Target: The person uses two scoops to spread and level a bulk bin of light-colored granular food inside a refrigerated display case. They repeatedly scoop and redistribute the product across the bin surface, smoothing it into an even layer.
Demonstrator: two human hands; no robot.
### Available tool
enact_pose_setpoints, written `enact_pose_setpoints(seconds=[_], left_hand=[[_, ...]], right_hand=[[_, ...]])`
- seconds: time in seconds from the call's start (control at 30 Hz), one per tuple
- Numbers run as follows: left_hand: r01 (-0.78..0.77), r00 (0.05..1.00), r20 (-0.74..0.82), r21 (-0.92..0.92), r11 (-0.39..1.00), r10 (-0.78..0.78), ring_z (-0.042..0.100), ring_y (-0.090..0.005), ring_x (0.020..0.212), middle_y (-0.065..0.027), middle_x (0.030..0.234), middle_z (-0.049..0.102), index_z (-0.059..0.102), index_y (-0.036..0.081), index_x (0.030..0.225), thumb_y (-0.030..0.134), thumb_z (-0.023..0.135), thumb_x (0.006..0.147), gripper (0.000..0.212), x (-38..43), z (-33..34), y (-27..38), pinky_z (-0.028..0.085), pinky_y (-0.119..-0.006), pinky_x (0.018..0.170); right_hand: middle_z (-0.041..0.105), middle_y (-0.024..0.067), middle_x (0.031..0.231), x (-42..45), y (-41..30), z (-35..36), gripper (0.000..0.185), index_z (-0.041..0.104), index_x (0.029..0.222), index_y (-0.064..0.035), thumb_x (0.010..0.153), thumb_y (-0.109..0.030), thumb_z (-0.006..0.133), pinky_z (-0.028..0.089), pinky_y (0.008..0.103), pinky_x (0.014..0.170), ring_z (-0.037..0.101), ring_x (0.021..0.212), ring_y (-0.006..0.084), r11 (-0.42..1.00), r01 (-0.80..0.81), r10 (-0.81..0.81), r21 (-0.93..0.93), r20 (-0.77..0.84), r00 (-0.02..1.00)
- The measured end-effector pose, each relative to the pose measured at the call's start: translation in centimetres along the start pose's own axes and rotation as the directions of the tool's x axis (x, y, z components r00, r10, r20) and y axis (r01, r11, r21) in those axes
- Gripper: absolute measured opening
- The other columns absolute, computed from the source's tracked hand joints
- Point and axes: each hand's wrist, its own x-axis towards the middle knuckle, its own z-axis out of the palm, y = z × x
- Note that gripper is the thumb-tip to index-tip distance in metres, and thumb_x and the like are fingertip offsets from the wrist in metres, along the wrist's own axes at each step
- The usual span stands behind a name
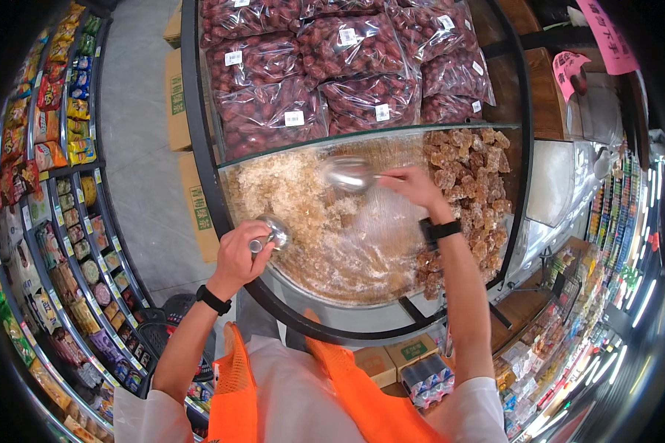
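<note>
My left hand (241, 253) grips the handle of a shiny metal scoop (277, 232) at the left edge of a display bin (310, 299). Below and beside that scoop lie pale, broken crystals (277, 180), which look like rock sugar. My right hand (415, 187) holds a second metal scoop (348, 174) over the middle of the bin; it is blurred by motion. Under it the wooden-looking bin floor shows through a thin layer of whitish crumbs (360, 271). Brown rock sugar lumps (471, 183) are heaped to the right, partly hidden by my right forearm.
Behind a glass divider (377, 134) several clear bags of red dates (360, 50) are stacked. A black metal rim (332, 332) curves around the bin. Cartons (177, 99) stand at its left side. Snack shelves (83, 232) line the left; a black basket (158, 332) sits nearby.
</note>
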Motion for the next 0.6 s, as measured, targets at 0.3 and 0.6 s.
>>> enact_pose_setpoints(seconds=[0.3, 0.6], left_hand=[[0.039, 0.999, -0.021, 0.010, 0.999, -0.039, 0.069, -0.0345, 0.084, -0.0163, 0.097, 0.068, 0.055, 0.003, 0.101, 0.007, 0.074, 0.086, 0.024, -0.3, -0.1, 0.4, 0.055, -0.039, 0.070], [0.070, 0.993, -0.098, -0.029, 0.997, -0.073, 0.068, -0.0334, 0.084, -0.0161, 0.096, 0.067, 0.056, 0.002, 0.103, 0.008, 0.069, 0.089, 0.020, -0.4, 0.3, -0.1, 0.054, -0.040, 0.071]], right_hand=[[0.076, 0.0074, 0.086, -5.7, 2.7, -9.1, 0.031, 0.078, 0.106, -0.0046, 0.090, -0.031, 0.075, 0.053, 0.0321, 0.070, 0.068, 0.077, 0.0146, 0.977, -0.189, 0.197, -0.095, 0.082, 0.977], [0.077, 0.0104, 0.093, -5.5, -1.4, 0.3, 0.033, 0.076, 0.113, -0.0054, 0.093, -0.032, 0.074, 0.053, 0.0316, 0.074, 0.068, 0.081, 0.0143, 0.999, 0.037, -0.038, -0.020, -0.031, 0.999]])
